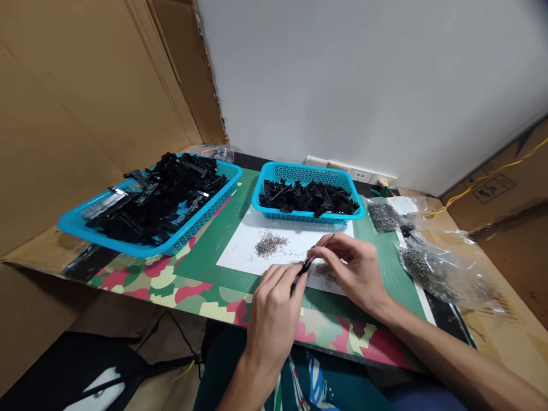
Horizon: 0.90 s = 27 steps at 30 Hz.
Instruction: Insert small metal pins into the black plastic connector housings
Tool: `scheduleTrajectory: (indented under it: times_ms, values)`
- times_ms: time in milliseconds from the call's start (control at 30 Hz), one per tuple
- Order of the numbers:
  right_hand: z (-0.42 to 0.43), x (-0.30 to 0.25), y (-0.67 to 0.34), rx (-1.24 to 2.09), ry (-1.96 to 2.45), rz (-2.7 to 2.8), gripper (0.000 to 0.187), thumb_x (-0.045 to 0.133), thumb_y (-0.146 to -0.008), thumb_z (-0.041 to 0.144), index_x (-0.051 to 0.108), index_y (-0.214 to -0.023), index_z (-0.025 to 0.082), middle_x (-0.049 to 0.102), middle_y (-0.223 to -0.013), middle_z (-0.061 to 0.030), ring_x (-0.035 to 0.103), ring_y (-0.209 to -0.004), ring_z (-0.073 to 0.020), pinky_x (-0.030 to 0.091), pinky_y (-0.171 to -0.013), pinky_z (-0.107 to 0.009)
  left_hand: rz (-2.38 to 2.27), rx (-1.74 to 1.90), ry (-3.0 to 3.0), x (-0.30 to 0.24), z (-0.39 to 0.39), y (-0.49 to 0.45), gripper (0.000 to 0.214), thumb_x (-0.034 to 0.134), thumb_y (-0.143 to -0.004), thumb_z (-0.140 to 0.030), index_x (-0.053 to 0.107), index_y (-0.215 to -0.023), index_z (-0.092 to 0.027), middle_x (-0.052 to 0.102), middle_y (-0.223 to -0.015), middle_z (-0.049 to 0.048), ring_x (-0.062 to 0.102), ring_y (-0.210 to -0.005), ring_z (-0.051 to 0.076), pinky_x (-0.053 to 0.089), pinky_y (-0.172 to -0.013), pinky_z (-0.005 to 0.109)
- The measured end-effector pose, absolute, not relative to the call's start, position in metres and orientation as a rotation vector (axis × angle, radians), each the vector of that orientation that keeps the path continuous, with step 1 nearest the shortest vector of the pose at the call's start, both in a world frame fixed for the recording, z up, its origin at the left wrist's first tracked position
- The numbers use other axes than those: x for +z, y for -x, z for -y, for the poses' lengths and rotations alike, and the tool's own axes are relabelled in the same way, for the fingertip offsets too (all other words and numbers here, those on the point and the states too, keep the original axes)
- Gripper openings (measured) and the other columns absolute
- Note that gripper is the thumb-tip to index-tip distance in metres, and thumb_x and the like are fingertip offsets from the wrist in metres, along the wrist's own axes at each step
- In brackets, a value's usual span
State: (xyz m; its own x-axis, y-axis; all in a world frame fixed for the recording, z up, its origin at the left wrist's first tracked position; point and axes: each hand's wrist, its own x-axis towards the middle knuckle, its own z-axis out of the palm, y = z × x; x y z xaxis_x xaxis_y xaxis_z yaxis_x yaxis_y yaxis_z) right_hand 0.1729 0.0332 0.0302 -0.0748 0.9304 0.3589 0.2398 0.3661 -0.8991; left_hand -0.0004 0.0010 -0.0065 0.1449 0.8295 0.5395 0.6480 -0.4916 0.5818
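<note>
Black plastic piece (305, 267): small, narrow and elongated, matte. It is held clear of the bench, tilted with the upper end pointing away and to the right. The lower end is pinched in the fingertips of the left hand (274, 311). The upper end meets the closed thumb and forefinger of the right hand (359, 268). Thin wire sliver (329, 237): pale, projecting from the right fingertips, too small to make out its form. Both sit above the white sheet.

2 bright blue lattice baskets (309, 173) hold black plastic parts (308, 197). A white sheet (244, 245) carries silvery grey metal bits (270, 244). The counter (201, 257) is green, edged in pink, cream and green camouflage.
</note>
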Motion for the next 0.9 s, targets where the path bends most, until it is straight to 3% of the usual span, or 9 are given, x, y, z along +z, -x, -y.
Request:
scheduleTrajectory:
  times_ms: [133, 233, 367, 567, 900]
  values:
    - [-0.044, 0.041, -0.192, 0.732, 1.111, 1.464, 0.011, 0.063, -0.103, 0.029, 0.069, -0.103, 0.02, 0.076, -0.085, -0.0034, 0.072, -0.079, -0.0188, 0.056, -0.076, -0.033, -1.526, 1.291, -2.049, -0.004, -0.001, 0.002, 0.018, 0.061, -0.104, -0.021, 0.067, -0.121, -0.023, 0.076, -0.115, 0.007, 0.073, -0.107, 0.025, 0.057, -0.093, 0.038]
    - [-0.053, 0.039, -0.206, 0.661, 1.257, 1.646, 0.017, 0.055, -0.106, 0.027, 0.07, -0.102, 0.02, 0.072, -0.081, -0.0027, 0.065, -0.073, -0.0174, 0.048, -0.069, -0.032, -1.553, 1.288, -1.819, 0.0, -0.003, 0.004, 0.015, 0.059, -0.106, -0.031, 0.062, -0.119, -0.025, 0.076, -0.109, 0.0054, 0.074, -0.098, 0.023, 0.057, -0.083, 0.035]
    - [-0.059, 0.028, -0.205, 0.606, 1.312, 1.97, 0.021, 0.052, -0.104, 0.017, 0.073, -0.102, 0.019, 0.072, -0.098, -0.0067, 0.062, -0.083, -0.0189, 0.045, -0.074, -0.032, -1.429, 1.376, -1.509, 0.003, -0.006, 0.008, 0.017, 0.053, -0.108, -0.04, 0.054, -0.116, -0.025, 0.071, -0.104, 0.0045, 0.071, -0.086, 0.019, 0.056, -0.076, 0.03]
    - [-0.06, 0.017, -0.181, 0.593, 1.319, 2.195, 0.016, 0.063, -0.103, 0.022, 0.078, -0.11, 0.019, 0.068, -0.087, -0.0057, 0.059, -0.082, -0.0205, 0.04, -0.075, -0.032, -1.39, 1.405, -1.544, 0.005, -0.008, 0.011, 0.016, 0.052, -0.108, -0.036, 0.062, -0.11, -0.024, 0.062, -0.09, 0.0004, 0.061, -0.08, 0.016, 0.049, -0.074, 0.027]
    - [-0.066, 0.013, -0.171, 0.659, 1.388, 2.069, 0.005, 0.075, -0.096, 0.019, 0.079, -0.098, 0.019, 0.07, -0.085, -0.0042, 0.059, -0.082, -0.02, 0.038, -0.074, -0.031, -1.326, 1.369, -1.606, 0.006, -0.008, 0.008, 0.017, 0.052, -0.109, -0.03, 0.068, -0.111, -0.025, 0.065, -0.104, 0.0013, 0.061, -0.088, 0.016, 0.048, -0.079, 0.028]
